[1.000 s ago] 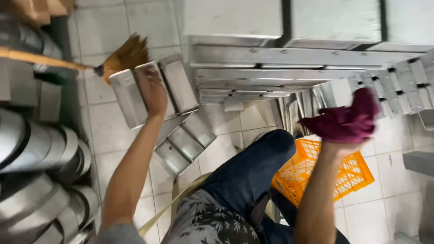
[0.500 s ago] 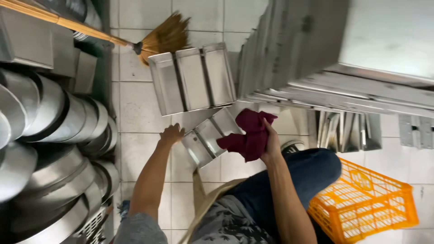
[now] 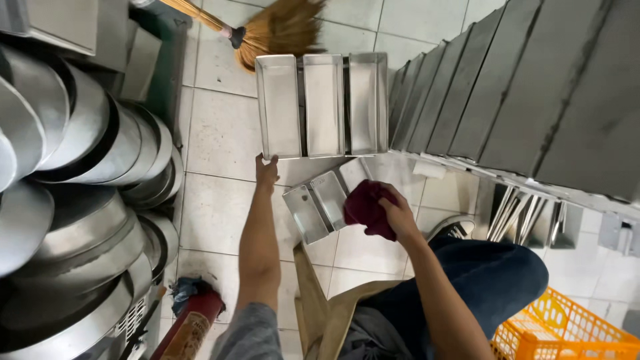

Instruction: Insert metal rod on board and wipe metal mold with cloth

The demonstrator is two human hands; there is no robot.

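- The small three-part metal pan (image 3: 325,202) lies on the tiled floor (image 3: 220,143) between the two hands, its long axis slanting from low on the left-hand side up toward the right hand, open side up.
- The left hand (image 3: 267,171) reaches out with fingers loosely spread, empty, its tips at the near edge of the large three-part pan (image 3: 322,105), just beyond the small one; whether they touch the edge cannot be told.
- The right hand (image 3: 398,215) is clamped on a dark red cloth (image 3: 365,207), pressed to the small pan's right end.
- Half a second ago the cloth hung above the small pan; now it sits lower, against that pan.
- A red cylinder (image 3: 190,327) with a yellowish label lies below the left elbow.
- An orange crate (image 3: 567,333) sits beyond the right forearm.
- A broom (image 3: 277,30) lies past the large pan.
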